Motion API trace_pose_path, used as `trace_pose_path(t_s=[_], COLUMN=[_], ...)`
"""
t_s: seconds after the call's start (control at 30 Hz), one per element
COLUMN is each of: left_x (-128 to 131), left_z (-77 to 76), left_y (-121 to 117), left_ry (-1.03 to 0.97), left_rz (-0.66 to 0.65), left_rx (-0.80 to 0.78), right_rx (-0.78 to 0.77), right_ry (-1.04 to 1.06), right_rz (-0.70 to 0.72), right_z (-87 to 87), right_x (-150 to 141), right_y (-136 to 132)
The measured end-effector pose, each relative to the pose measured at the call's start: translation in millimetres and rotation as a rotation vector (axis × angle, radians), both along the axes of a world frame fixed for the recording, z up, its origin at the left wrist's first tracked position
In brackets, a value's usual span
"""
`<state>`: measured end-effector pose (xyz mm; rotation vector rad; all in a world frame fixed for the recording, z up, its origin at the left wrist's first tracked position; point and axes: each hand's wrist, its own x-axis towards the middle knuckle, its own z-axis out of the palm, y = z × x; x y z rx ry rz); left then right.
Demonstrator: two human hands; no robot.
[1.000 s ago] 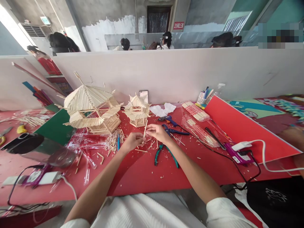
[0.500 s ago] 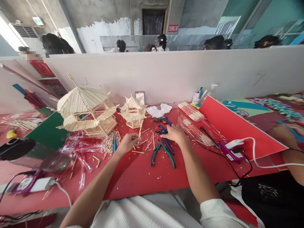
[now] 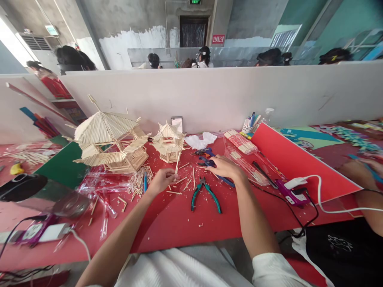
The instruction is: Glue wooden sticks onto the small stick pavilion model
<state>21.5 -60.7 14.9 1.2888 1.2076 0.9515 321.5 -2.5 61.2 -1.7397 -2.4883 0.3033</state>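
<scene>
My left hand (image 3: 163, 180) is closed in a pinch around the lower end of a thin wooden stick (image 3: 178, 161), which points up in front of the small stick-built pavilion (image 3: 169, 145). My right hand (image 3: 226, 166) has its fingers on a pair of blue pliers (image 3: 225, 181) at the middle of the red table; the fingers partly hide the tool. Behind those pliers lies a blue glue gun (image 3: 206, 152). Green-handled cutting pliers (image 3: 206, 195) rest spread on the table between my forearms. Loose sticks and small scraps surround my left hand.
A larger stick pavilion (image 3: 110, 139) stands at the left, near a blue pen (image 3: 145, 182) and a dark-lidded bottle (image 3: 44, 195). Packs of sticks (image 3: 241, 141), a leaning red board (image 3: 302, 159) and a purple power strip (image 3: 291, 192) occupy the right. Another person's arm (image 3: 366, 187) is at the far right.
My right hand has left the stick and moved right to the blue pliers, whose handles have swung rightward. My left hand still holds the stick. The view has shifted slightly.
</scene>
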Motion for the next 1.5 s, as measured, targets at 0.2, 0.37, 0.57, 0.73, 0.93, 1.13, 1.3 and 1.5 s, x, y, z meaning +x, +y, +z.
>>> trace_pose_path(t_s=[0.2, 0.37, 0.57, 0.73, 0.93, 1.13, 1.3, 1.5], left_x=[-1.2, -0.2, 1.6, 2.6, 2.1, 2.0, 4.4, 4.1], left_z=[-4.3, -1.4, 4.3, 8.7, 14.1, 14.0, 12.0, 12.7], left_y=[0.8, -0.3, -3.2, -6.1, -8.0, -8.7, -9.7, -9.5], left_ry=[-0.036, -0.047, -0.066, -0.067, -0.074, -0.081, -0.082, -0.060], left_rz=[-0.027, -0.030, -0.033, -0.068, -0.107, -0.120, -0.125, -0.132], left_rx=[0.003, 0.001, -0.017, -0.025, -0.039, -0.067, -0.093, -0.114], right_rx=[0.078, 0.101, -0.109, -0.160, -0.159, -0.157, -0.161, -0.129], right_ry=[0.517, 0.760, 0.466, 0.337, 0.257, 0.323, 0.301, 0.280], right_rz=[0.196, 0.254, 0.317, 0.412, 0.424, 0.446, 0.462, 0.508], right_z=[17.4, 19.1, 5.6, 4.4, 8.0, 7.9, 11.6, 10.7], right_x=[10.8, 2.2, -5.9, -26.2, -42.6, -42.8, -45.3, -50.7], right_y=[-3.5, -4.9, -1.5, -9.5, -17.3, -17.0, -20.2, -21.4])
